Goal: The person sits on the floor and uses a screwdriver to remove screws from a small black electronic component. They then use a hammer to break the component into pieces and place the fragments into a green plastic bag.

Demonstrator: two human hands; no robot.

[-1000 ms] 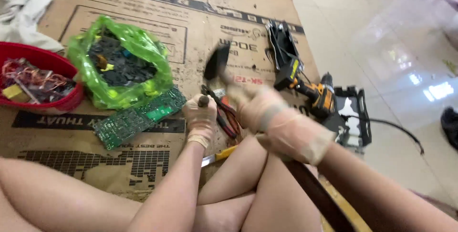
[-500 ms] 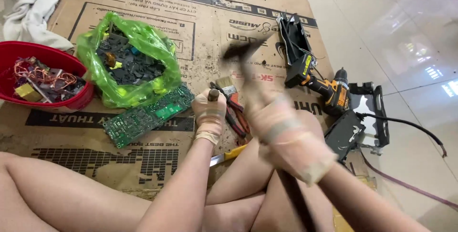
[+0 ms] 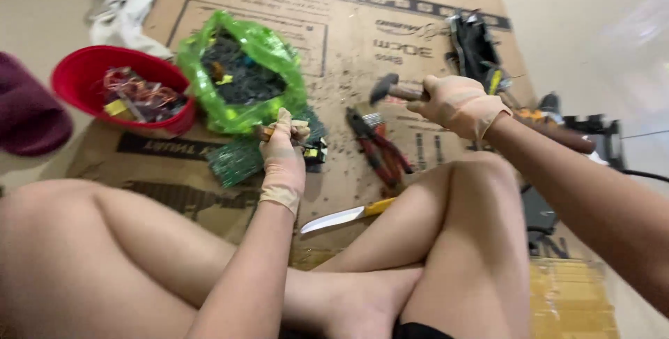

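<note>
My left hand (image 3: 282,154), in a thin glove, grips a wooden-handled tool (image 3: 268,132) held upright against a small black and yellow component (image 3: 315,151) on the cardboard. Under and beside that hand lies a green circuit board (image 3: 237,159). My right hand (image 3: 456,104), also gloved, holds a hammer (image 3: 387,89) by its handle, raised to the right of the left hand with its dark head pointing left. Both hands are apart, with red-handled pliers (image 3: 380,147) lying between them.
A green plastic bag (image 3: 240,71) of dark parts and a red bowl (image 3: 83,78) of wires and scraps sit at the left. A yellow-handled knife (image 3: 348,216) lies by my knee. A drill (image 3: 543,119) and black parts lie at the right. All rest on flattened cardboard (image 3: 334,25).
The right hand with the hammer has swung from high above the left hand down and out to the right. The left hand keeps its tool in place. The camera view shifted.
</note>
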